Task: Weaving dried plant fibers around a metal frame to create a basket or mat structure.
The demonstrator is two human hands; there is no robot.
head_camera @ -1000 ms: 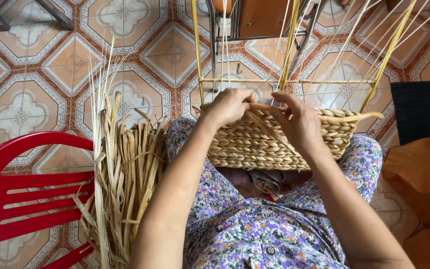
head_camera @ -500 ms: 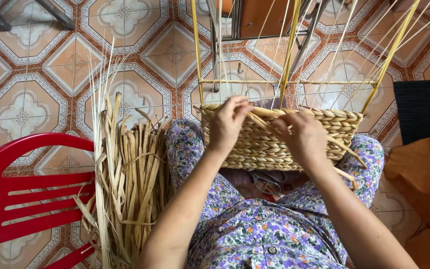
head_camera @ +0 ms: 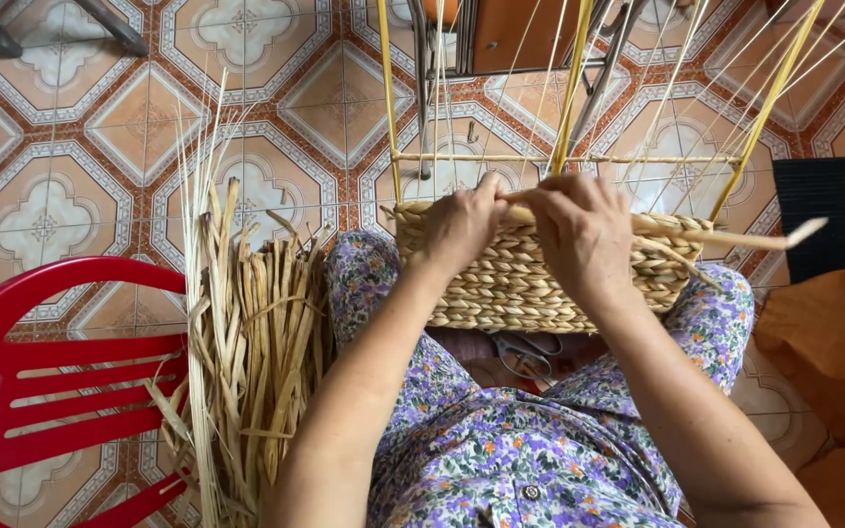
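Note:
A half-woven straw basket [head_camera: 511,284] rests on my lap, its woven wall facing me. Yellow upright stakes [head_camera: 571,88] and thin strands rise from its top on a frame. My left hand [head_camera: 457,227] grips the top row of weave near the middle. My right hand [head_camera: 579,230] pinches a long dried straw strand [head_camera: 735,238] that runs out to the right past the basket's edge. Both hands meet at the rim, thumbs close together.
A bundle of dried straw leaves [head_camera: 246,342] stands to my left against a red plastic chair [head_camera: 41,381]. Scissors [head_camera: 525,354] lie in my lap under the basket. A dark mat [head_camera: 833,225] and orange cloth [head_camera: 833,362] are on the right; patterned tile floor all round.
The basket has tipped more upright on my lap. Both hands have closed in at the rim, and the loose strand now sticks straight out to the right.

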